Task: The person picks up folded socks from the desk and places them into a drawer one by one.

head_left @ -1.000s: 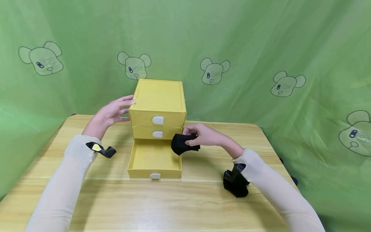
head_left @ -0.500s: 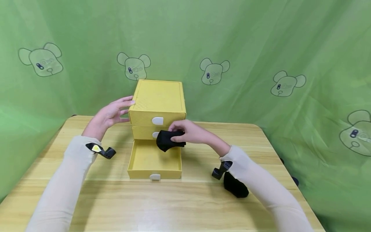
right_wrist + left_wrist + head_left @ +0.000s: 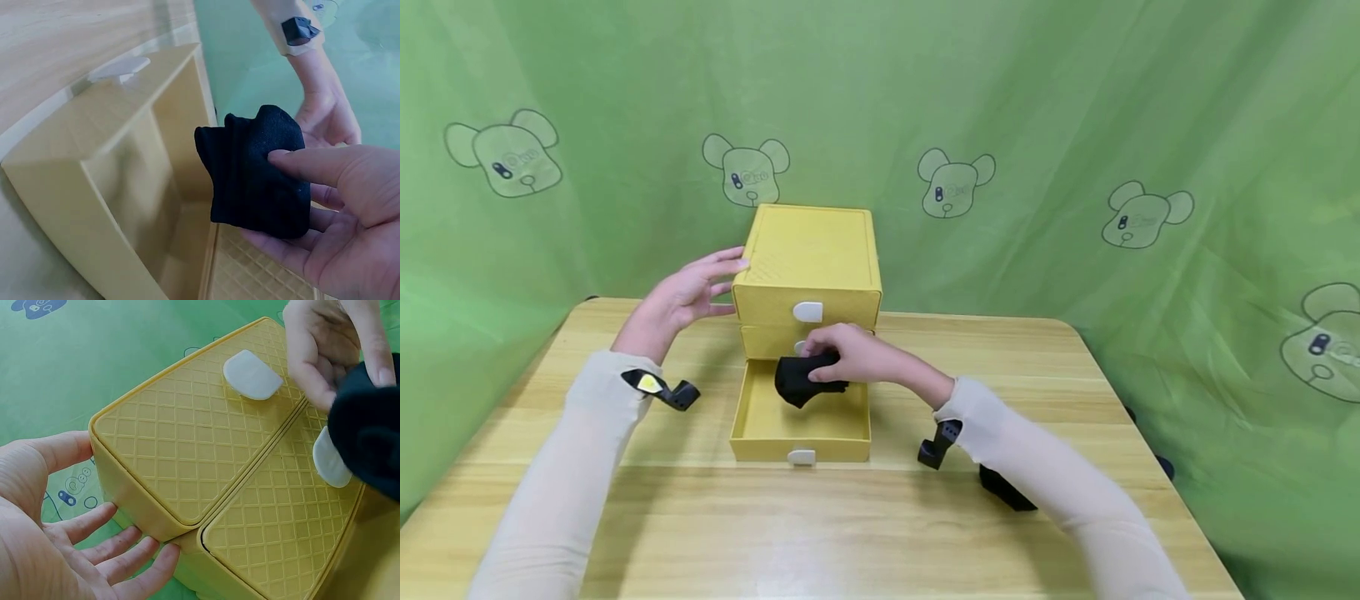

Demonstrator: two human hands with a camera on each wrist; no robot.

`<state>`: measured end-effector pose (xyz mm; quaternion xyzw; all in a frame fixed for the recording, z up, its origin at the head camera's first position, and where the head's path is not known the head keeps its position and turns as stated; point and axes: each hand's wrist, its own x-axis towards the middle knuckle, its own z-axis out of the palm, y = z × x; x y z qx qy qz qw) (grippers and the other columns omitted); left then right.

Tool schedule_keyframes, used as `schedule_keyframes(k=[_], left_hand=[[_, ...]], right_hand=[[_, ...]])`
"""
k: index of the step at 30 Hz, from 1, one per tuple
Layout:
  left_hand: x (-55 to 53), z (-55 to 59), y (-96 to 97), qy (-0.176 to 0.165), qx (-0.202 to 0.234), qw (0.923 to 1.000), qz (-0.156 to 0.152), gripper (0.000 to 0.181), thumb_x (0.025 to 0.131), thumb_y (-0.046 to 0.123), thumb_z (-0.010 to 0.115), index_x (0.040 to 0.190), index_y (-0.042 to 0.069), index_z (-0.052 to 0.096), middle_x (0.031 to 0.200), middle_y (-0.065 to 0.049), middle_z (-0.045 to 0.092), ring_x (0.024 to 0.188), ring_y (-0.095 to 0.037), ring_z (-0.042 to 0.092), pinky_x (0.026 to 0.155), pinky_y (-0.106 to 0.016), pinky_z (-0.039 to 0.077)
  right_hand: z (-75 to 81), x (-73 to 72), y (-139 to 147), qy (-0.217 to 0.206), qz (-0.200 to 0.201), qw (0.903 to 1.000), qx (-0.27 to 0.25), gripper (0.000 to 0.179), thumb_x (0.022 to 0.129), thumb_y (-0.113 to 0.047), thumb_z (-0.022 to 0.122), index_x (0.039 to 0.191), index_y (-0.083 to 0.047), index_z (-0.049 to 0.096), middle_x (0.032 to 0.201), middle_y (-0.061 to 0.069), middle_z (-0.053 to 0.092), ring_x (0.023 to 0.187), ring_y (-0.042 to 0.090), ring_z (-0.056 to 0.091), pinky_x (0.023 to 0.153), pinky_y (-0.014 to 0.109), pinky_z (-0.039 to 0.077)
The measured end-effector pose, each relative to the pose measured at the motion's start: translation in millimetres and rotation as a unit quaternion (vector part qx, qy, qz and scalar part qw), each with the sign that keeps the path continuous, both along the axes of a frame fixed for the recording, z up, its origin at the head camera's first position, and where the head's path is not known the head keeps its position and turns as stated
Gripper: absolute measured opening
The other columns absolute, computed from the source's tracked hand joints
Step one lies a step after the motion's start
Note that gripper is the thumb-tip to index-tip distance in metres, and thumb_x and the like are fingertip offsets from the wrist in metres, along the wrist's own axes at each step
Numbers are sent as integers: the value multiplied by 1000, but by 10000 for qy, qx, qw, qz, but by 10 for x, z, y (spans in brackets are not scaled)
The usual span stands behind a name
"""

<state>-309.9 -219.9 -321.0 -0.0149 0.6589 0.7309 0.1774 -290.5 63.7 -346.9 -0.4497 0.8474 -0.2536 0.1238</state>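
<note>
A yellow drawer cabinet (image 3: 812, 246) stands at the table's back, its lowest drawer (image 3: 760, 451) pulled out. My left hand (image 3: 681, 293) rests spread fingers against the cabinet's left side, thumb at the top edge in the left wrist view. Over the pulled-out drawer, my right hand (image 3: 863, 357) pinches a folded black sock (image 3: 797, 382) between thumb and fingers. The right wrist view shows the sock's folded layers (image 3: 250, 175) hanging beside the drawer's open top. Another black sock (image 3: 1006, 490) lies on the table, partly hidden under the right sleeve.
Two upper drawers with white tabs (image 3: 808, 312) are closed. The wooden table (image 3: 700, 533) extends in front and to both sides. Behind it hangs a green curtain (image 3: 865, 92) with bear-head prints. Each wrist carries a small black camera (image 3: 936, 444).
My right hand has carried the black sock leftward from beside the cabinet to over the pulled-out drawer, lowering slightly at the end. The left hand stays in place.
</note>
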Motion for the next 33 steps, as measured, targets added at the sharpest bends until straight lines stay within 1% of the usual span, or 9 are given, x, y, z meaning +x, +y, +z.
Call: schedule_keyframes(k=[3,5,8,14,17,23,26,29,33], left_hand=[[3,10,-2,9,5,10000,-2,77,104,29,58,165,24,11,174,-3,1,160,-31,6,128,-58,14],[3,16,-1,29,9,10000,-6,77,104,29,57,165,24,11,174,-3,0,160,-31,5,128,-59,14],[9,21,-8,47,0,10000,-15,76,105,30,57,165,23,11,174,-3,0,160,-31,4,128,-59,13],[16,14,-22,15,27,10000,-17,77,104,30,58,165,24,11,174,-3,2,160,-31,5,128,-59,13],[6,3,-7,12,36,10000,-11,77,104,29,58,165,23,12,174,-4,5,159,-31,8,128,-58,14],[-4,-5,12,-12,71,10000,-1,77,104,29,58,165,23,12,173,-5,9,159,-31,10,129,-57,15],[-9,-6,13,-23,84,10000,8,77,104,29,58,165,23,12,173,-6,10,159,-30,11,129,-57,15],[-14,-6,12,-28,66,10000,8,76,105,28,57,165,23,12,173,-6,10,159,-30,12,128,-57,15],[-12,3,1,-1,32,10000,-11,75,105,29,56,165,23,11,173,-5,9,159,-31,11,129,-57,15]], right_hand=[[-39,2,-82,67,33,9999,105,21,90,-13,77,110,-6,71,109,6,75,97,14,67,89,24,54],[-60,6,-130,97,27,9998,173,20,90,-13,77,109,-6,71,104,5,74,93,13,66,87,24,54],[-95,11,-201,105,24,9995,293,19,90,-13,77,107,-7,71,101,4,74,90,12,64,84,23,53],[-169,41,-318,-65,55,9984,554,18,91,-13,76,106,-6,70,103,5,72,93,13,63,84,22,53],[-201,47,-370,-167,137,9975,672,16,92,-12,76,104,-5,68,101,5,70,93,13,61,84,21,51],[-244,31,-486,-195,333,9954,882,16,93,-13,74,102,-4,66,95,4,68,86,9,56,80,18,48],[-261,20,-539,-270,315,9941,1006,15,94,-14,72,103,-5,64,94,1,65,84,8,54,78,18,46],[-288,6,-578,-449,279,9926,1095,15,95,-13,71,104,-4,63,93,0,61,84,10,52,77,18,44],[-332,-17,-610,-480,234,9921,1134,14,95,-12,71,102,-4,63,92,-1,59,84,10,51,76,18,42]])
